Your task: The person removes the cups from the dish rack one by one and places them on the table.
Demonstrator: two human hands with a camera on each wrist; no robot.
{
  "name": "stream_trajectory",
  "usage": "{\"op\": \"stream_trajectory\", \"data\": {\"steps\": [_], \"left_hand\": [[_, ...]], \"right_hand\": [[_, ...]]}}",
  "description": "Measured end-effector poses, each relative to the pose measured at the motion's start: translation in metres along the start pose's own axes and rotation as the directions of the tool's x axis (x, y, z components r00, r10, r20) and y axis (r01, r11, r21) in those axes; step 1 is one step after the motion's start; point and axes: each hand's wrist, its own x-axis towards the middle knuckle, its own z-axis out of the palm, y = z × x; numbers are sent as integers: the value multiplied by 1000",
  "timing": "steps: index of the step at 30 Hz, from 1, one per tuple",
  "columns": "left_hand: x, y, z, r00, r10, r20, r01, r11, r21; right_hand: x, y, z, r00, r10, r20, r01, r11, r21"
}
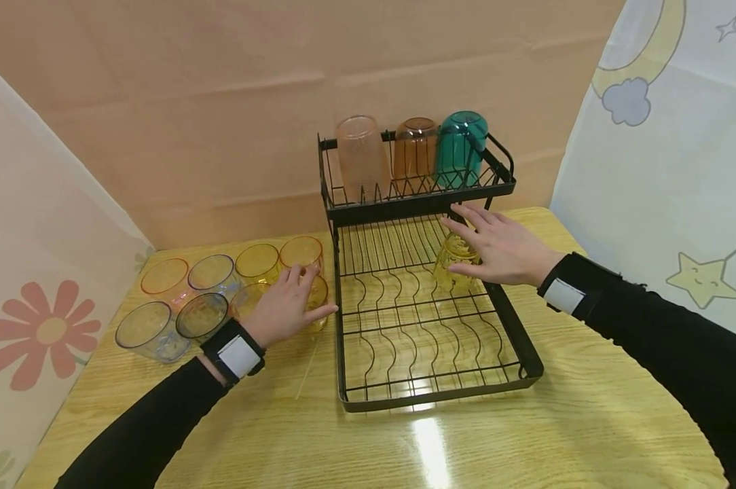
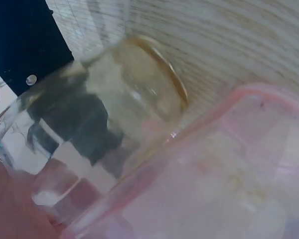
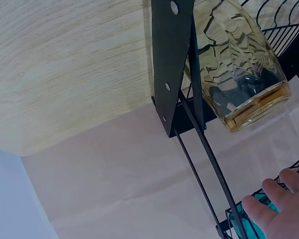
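My right hand [image 1: 496, 248], its fingers spread, is beside an upside-down yellow glass [image 1: 452, 261] on the lower tier of a black dish rack [image 1: 435, 390]. In the right wrist view, the fingers [image 3: 276, 201] are apart from that yellow glass [image 3: 244, 69]. My left hand [image 1: 285, 305] reaches over an amber glass [image 1: 318, 293] left of the rack, thumb stretched toward the rack's side; whether it touches the glass is unclear. The left wrist view shows a yellowish glass [image 2: 134, 94] close by, beside a pink glass [image 2: 229, 169].
Several upright glasses stand at the left, including a dark-rimmed one [image 1: 201, 318] and a blue-grey one [image 1: 151, 333]. On the rack's upper tier are upside-down pink [image 1: 363, 159], brown [image 1: 415, 153] and teal [image 1: 462, 149] glasses. Cloth walls enclose the wooden table [image 1: 270, 435].
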Motion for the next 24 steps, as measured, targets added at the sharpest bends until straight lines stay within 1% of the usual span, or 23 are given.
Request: {"op": "stream_trajectory", "data": {"steps": [3, 6, 12, 15, 18, 19, 22, 24], "left_hand": [[-1, 0, -3, 999, 36, -39, -34, 998, 53], [0, 1, -8, 995, 75, -72, -66, 991, 120], [2, 4, -17, 984, 121, -131, -82, 959, 270], [5, 9, -19, 968, 175, -180, -107, 936, 335], [8, 17, -20, 945, 239, -225, -136, 909, 395], [9, 19, -21, 937, 257, -238, -145, 903, 404], [13, 29, -22, 919, 290, -267, -160, 894, 419], [15, 35, -22, 909, 304, -286, -171, 896, 411]], "right_hand": [[0, 0, 1, 1000, 4, -3, -4, 1000, 6], [0, 1, 2, 1000, 13, -1, -13, 1000, 4], [1, 1, 4, 999, 44, 10, -44, 999, 13], [3, 2, 6, 998, 59, 12, -59, 998, 23], [6, 4, 8, 997, 71, 8, -72, 997, 32], [7, 4, 9, 997, 75, 7, -75, 997, 33], [10, 6, 12, 996, 85, -1, -85, 996, 33], [13, 6, 13, 996, 90, -8, -90, 995, 34]]}}
